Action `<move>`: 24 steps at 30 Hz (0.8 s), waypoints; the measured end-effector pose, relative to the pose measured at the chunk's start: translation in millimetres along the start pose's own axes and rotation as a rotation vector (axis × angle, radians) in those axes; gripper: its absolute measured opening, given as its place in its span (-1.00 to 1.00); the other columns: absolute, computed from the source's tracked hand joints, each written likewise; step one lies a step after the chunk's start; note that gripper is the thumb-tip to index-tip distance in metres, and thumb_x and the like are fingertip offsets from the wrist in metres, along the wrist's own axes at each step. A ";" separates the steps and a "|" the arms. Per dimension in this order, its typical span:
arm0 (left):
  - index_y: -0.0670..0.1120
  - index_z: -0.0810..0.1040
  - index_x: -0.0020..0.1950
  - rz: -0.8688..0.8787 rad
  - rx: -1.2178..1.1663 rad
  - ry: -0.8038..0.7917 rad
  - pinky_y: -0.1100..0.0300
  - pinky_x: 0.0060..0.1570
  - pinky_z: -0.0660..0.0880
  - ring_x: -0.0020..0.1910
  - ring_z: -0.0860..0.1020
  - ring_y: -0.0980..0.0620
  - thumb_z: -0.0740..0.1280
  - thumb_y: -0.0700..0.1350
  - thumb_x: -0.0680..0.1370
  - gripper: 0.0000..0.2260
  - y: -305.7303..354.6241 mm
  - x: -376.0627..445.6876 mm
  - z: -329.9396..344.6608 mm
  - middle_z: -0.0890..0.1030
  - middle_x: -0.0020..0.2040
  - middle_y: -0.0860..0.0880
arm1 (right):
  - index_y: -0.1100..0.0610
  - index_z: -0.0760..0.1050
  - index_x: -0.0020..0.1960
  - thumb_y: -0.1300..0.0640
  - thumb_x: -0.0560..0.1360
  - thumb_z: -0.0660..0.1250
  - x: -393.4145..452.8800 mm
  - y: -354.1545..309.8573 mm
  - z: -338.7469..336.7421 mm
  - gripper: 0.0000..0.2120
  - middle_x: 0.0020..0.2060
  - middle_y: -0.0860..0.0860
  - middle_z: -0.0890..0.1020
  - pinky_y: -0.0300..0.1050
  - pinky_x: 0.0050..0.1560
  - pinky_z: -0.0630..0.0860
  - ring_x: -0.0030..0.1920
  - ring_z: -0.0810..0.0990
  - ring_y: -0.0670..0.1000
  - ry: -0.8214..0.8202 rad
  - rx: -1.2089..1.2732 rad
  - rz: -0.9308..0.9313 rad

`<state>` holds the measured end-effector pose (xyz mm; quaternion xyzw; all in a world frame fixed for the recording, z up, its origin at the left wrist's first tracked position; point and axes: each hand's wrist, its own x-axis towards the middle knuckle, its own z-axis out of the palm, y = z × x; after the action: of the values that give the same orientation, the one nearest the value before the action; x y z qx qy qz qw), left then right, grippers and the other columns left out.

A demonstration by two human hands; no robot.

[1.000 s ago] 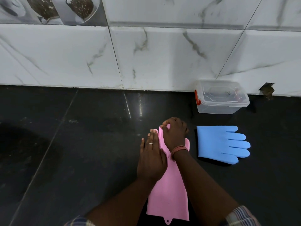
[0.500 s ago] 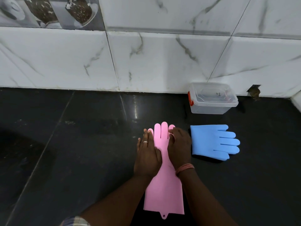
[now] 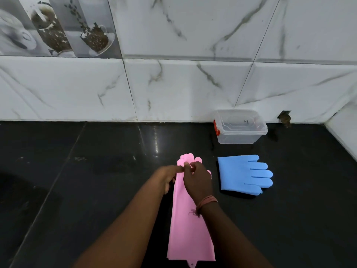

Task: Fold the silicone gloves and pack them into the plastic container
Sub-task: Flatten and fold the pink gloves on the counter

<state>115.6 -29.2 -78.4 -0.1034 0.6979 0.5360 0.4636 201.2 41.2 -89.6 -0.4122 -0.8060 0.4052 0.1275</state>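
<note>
Both hands (image 3: 185,176) pinching the pink glove (image 3: 190,229) fingers on the worktop (image 3: 96,180), about to fold toward the cuff.

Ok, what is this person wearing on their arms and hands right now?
Both forearms are bare in this view, with no sleeve showing. The right hand has a reddish-brown thread band wound around the wrist, with a frayed knot hanging from it. The left hand shows no jewellery from this angle, and no working gloves are worn.
</note>
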 end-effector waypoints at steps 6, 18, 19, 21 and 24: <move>-0.22 0.68 0.03 0.265 -0.016 -0.076 0.11 -0.25 0.70 -0.17 0.75 -0.12 0.52 -0.22 0.50 -0.86 10.5 -32.7 9.0 0.76 -0.10 -0.18 | 0.14 0.62 -0.08 -0.33 0.42 0.36 24.1 -27.9 -32.7 -0.49 -0.16 0.09 0.67 0.11 0.03 0.65 -0.10 0.67 0.05 -0.112 0.295 0.120; -0.14 0.67 0.14 1.219 0.505 0.363 0.58 -0.15 0.38 -0.14 0.64 0.17 0.45 -0.19 0.55 -0.82 -0.5 -72.3 10.9 0.75 -0.03 -0.04 | -0.02 0.54 -0.10 -0.18 0.51 0.32 19.4 -83.5 -58.6 -0.76 -0.18 -0.09 0.63 -0.03 0.00 0.56 -0.08 0.63 -0.01 0.110 0.112 -0.044; -0.13 0.66 0.16 1.268 0.520 0.387 0.60 -0.13 0.37 -0.12 0.60 0.21 0.47 -0.19 0.53 -0.79 0.0 -75.5 7.5 0.75 -0.02 -0.06 | -0.02 0.57 -0.06 -0.19 0.53 0.29 17.1 -89.7 -60.6 -0.74 -0.15 -0.08 0.65 -0.04 0.01 0.56 -0.07 0.63 -0.01 0.135 0.094 -0.080; -0.10 0.62 0.29 1.365 0.472 0.332 0.57 0.09 0.41 0.07 0.57 0.29 0.49 -0.15 0.52 -0.66 -0.9 -79.7 -2.0 0.71 0.15 -0.03 | 0.00 0.61 0.07 -0.18 0.57 0.25 11.9 -104.3 -65.6 -0.70 -0.07 -0.07 0.67 -0.06 0.02 0.54 -0.03 0.63 -0.01 0.188 0.096 -0.161; -0.09 0.52 0.43 1.236 0.013 0.132 0.28 0.33 0.47 0.36 0.54 0.13 0.39 -0.02 0.57 -0.57 -3.1 -88.6 -17.8 0.60 0.37 0.02 | 0.00 0.60 0.03 -0.13 0.61 0.25 1.5 -132.2 -77.1 -0.75 -0.18 -0.13 0.60 -0.23 -0.16 0.40 -0.17 0.56 -0.11 0.220 0.174 -0.290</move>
<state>156.7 -76.8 -13.4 0.2897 0.6590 0.6937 0.0242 167.8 40.7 59.8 -0.3212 -0.8001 0.4030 0.3070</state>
